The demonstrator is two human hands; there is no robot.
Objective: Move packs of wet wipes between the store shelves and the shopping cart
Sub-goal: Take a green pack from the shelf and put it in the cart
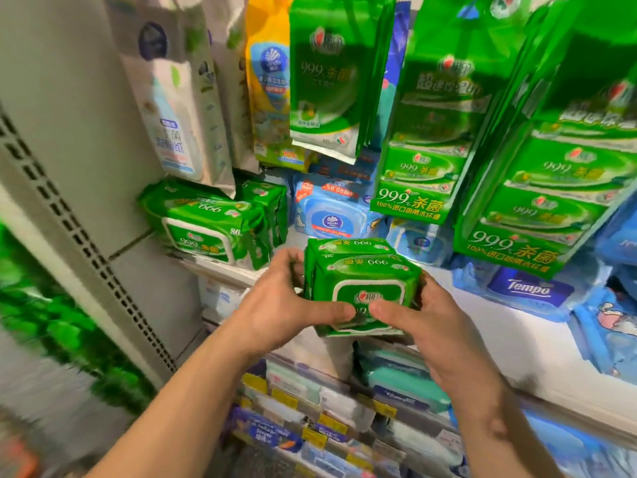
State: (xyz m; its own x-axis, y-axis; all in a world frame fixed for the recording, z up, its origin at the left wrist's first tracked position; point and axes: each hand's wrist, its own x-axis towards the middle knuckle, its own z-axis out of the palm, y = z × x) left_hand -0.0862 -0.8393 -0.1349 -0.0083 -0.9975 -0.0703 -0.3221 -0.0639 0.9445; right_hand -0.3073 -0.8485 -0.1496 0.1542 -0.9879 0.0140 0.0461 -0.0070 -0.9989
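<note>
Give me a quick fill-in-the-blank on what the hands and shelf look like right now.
1. The green wipes pack is held by ____ hands.
2. The blue pack on the shelf's right reads ____.
3. The big pack lying left on the shelf is coloured ____.

Missing words: both; Tempo; green

The single head view looked forward and down from the person's head. It sat close to the white shelf (pixel 482 305), facing it.
</note>
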